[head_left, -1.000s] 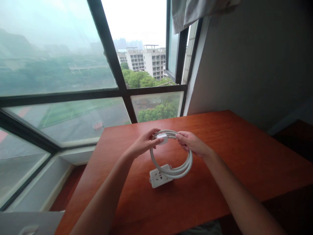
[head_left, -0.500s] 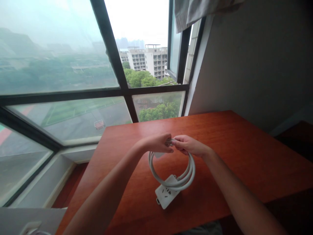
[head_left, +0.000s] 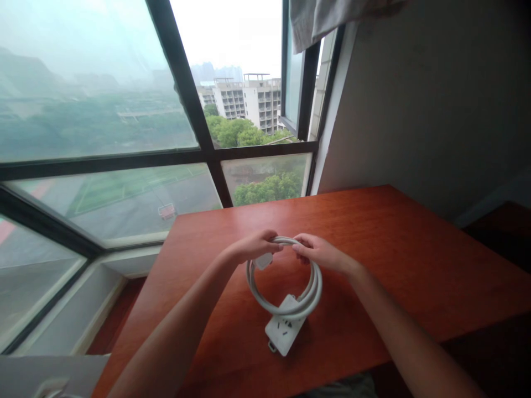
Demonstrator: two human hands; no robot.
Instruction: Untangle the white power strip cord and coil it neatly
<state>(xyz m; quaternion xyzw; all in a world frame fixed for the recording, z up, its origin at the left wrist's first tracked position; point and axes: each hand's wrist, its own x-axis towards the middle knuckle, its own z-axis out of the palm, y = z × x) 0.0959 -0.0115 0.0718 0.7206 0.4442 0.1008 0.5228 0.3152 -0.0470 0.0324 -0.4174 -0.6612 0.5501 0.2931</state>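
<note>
A white power cord (head_left: 314,301) hangs in a round coil of several loops between my hands. My left hand (head_left: 258,246) is closed round the top left of the coil, with the white plug (head_left: 263,260) just below its fingers. At the top right, my right hand (head_left: 318,251) pinches the same loops between thumb and fingers. Below the coil, a white power strip (head_left: 285,333) with socket slots lies tilted on the table, its far end partly hidden behind the loops.
The reddish-brown wooden table (head_left: 373,232) stands against a large dark-framed window (head_left: 124,166). A grey wall (head_left: 394,110) rises on the right, and a curtain (head_left: 323,22) hangs at the top. A white socket-like fitting (head_left: 52,387) is at the lower left.
My hands have moved apart, so the top of the cord coil shows between them. The plug is more visible under my left hand. The coil has shifted slightly left in view.
</note>
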